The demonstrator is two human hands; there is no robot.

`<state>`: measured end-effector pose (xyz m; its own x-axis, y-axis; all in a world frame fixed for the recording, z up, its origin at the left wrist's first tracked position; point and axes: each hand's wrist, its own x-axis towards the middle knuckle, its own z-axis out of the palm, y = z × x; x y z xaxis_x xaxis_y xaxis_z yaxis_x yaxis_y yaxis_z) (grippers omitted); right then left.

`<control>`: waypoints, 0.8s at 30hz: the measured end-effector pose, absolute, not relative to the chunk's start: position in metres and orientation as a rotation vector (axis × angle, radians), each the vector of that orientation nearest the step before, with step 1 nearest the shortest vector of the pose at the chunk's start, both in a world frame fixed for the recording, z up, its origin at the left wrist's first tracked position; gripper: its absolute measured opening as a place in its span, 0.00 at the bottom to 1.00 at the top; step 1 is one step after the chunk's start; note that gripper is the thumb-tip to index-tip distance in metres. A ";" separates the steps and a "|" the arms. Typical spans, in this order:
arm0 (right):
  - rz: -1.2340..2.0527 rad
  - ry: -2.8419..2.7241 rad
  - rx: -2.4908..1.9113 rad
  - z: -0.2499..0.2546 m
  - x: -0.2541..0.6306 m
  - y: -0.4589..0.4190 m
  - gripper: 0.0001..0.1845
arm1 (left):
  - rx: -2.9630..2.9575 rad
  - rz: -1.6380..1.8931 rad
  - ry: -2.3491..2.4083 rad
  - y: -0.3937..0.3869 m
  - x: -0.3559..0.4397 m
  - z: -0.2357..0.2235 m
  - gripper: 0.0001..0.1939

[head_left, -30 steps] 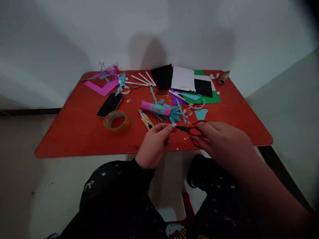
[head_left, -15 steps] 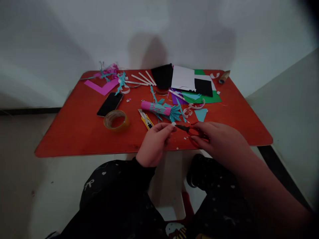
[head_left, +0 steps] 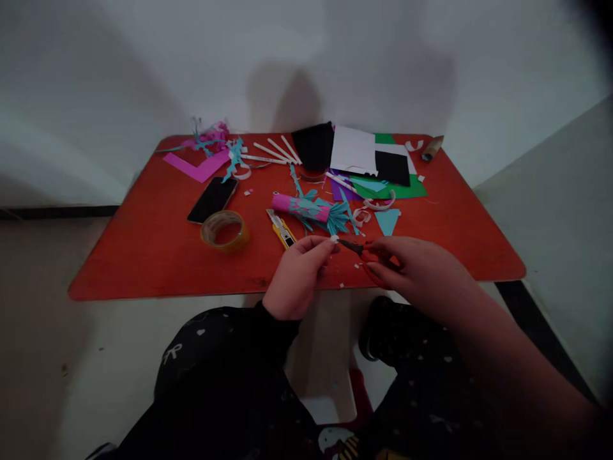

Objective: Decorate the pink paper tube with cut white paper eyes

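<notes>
My left hand [head_left: 297, 275] pinches a tiny white paper scrap [head_left: 334, 238] between thumb and fingertips, just over the orange-red table [head_left: 143, 268]. My right hand [head_left: 416, 271] grips red-handled scissors [head_left: 361, 250], whose dark blades point left and end at the scrap. Beyond my hands lie a pink paper tube with cyan fringes [head_left: 299, 207] and a yellow utility knife [head_left: 281, 231]. The knife is the nearest object to my left hand, and neither hand touches it or the tube.
A roll of packing tape [head_left: 224, 231] and a black smartphone [head_left: 213, 199] lie left of my hands. Coloured paper sheets [head_left: 352, 150], white sticks and paper strips crowd the far side. A wall stands behind the table. My dark-clothed legs lie below its near edge.
My right hand has moved left, bringing the scissors' tips up to the white scrap. The scissors now tilt differently. My left hand has hardly moved.
</notes>
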<state>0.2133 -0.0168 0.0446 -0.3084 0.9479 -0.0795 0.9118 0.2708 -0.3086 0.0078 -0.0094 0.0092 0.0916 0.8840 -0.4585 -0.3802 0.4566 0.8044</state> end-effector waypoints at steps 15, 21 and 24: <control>0.631 -2.319 -1.731 0.046 0.213 -0.016 0.12 | 0.573 0.999 1.120 -0.009 0.007 0.008 0.15; 0.569 -2.391 -1.712 0.044 0.216 -0.015 0.14 | 0.577 1.006 1.122 -0.010 0.008 0.008 0.15; 0.489 -2.426 -1.709 0.043 0.217 -0.015 0.14 | 0.582 1.001 1.125 -0.010 0.007 0.006 0.15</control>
